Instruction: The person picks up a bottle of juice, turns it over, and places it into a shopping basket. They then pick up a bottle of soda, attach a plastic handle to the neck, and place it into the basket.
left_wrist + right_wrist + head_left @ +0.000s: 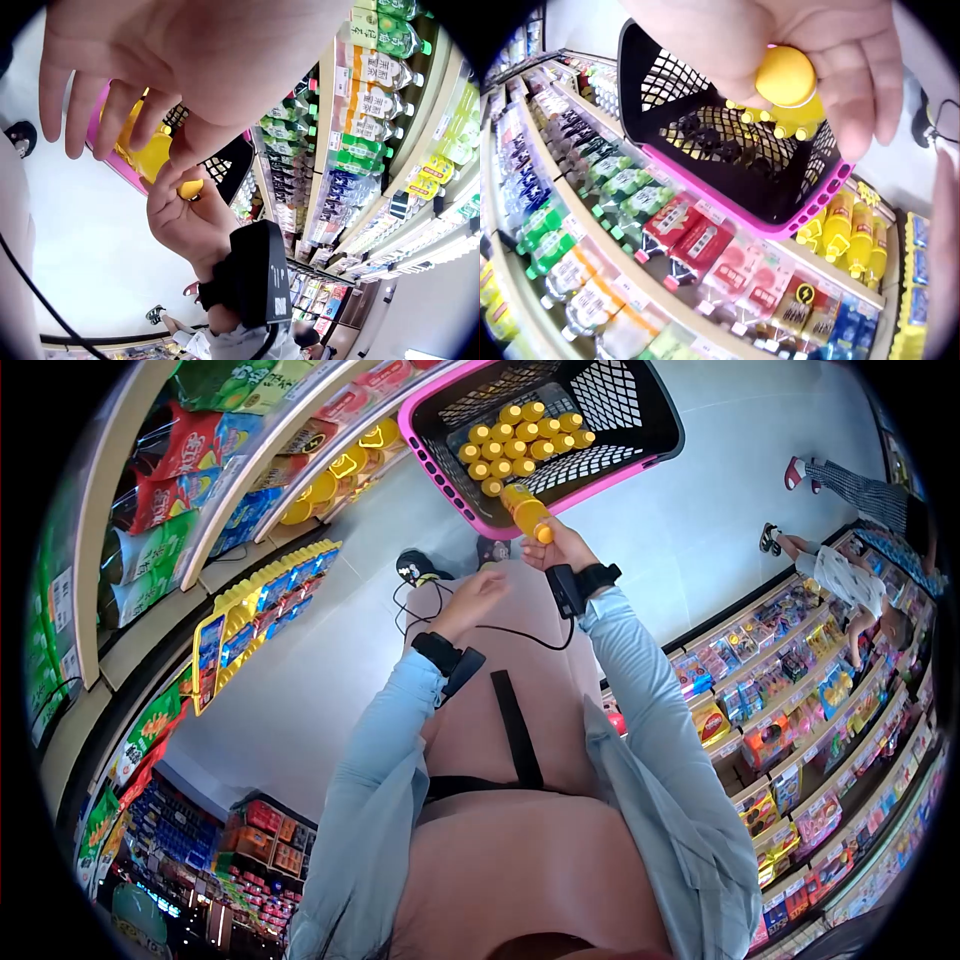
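Observation:
My right hand (558,548) holds a yellow bottle (526,512) by its orange-capped end, over the near edge of a black basket with a pink rim (455,500). Several yellow-capped bottles (512,448) stand upright together inside the basket. In the right wrist view the orange cap (786,76) shows between the thumb and fingers of the right hand (840,60). My left hand (472,603) is held over the lap, its fingers extended with nothing in them; in the left wrist view that hand (172,60) hangs in front of the right hand (191,221).
Shelves of bagged snacks (165,500) and yellow bottles (350,465) stand at the left. A yellow rack (235,625) juts out below them. On the right are shelves of small packs (765,700) and two people (845,575). Black cables cross the lap.

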`<state>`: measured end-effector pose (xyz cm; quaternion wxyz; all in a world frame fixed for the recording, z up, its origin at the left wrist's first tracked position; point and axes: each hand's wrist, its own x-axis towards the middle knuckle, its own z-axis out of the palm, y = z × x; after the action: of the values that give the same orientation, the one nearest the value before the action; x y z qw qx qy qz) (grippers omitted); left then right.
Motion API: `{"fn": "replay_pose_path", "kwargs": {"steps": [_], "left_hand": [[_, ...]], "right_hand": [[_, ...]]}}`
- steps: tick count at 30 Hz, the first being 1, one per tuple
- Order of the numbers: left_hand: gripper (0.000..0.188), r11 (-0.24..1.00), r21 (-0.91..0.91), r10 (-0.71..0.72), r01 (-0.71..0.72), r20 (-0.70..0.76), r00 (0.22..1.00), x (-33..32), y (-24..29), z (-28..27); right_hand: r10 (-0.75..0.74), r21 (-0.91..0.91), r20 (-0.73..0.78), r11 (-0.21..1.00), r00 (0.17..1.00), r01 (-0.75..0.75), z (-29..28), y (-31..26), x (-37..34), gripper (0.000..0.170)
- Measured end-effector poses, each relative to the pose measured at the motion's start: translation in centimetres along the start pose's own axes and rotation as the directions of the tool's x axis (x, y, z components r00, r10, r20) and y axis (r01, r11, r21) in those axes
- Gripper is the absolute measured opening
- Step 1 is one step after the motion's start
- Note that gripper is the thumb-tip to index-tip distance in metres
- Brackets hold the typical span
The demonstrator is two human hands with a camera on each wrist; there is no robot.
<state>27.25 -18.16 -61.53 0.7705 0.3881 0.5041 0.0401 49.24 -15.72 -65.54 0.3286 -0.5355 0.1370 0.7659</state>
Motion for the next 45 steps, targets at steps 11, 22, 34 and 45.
{"fn": "replay_pose_path", "kwargs": {"steps": [11, 22, 34, 45], "left_hand": [[0.029, 0.934, -0.358, -0.123, 0.012, -0.291, 0.949, 2.1, -1.3, -7.0], [0.029, 0.928, -0.373, -0.108, -0.006, -0.283, 0.953, 5.0, -1.3, -6.4], [0.027, 0.912, -0.408, -0.180, 0.050, -0.285, 0.941, 6.0, -1.4, -7.2], [0.029, 0.929, -0.363, -0.171, 0.068, -0.259, 0.951, 7.2, -0.7, -6.3]], "right_hand": [[-0.150, -0.026, -0.248, 0.989, 0.957, 0.149, -2.3, -2.1, 14.6, 0.045], [0.011, 0.224, -0.248, 0.974, 0.969, 0.046, -4.0, -2.5, 22.5, 0.041], [0.087, 0.199, -0.336, 0.980, 0.938, -0.020, -6.7, -2.6, 29.8, 0.037], [0.075, -0.130, -0.314, 0.984, 0.947, -0.121, -17.0, -0.1, 39.0, 0.036]]}}
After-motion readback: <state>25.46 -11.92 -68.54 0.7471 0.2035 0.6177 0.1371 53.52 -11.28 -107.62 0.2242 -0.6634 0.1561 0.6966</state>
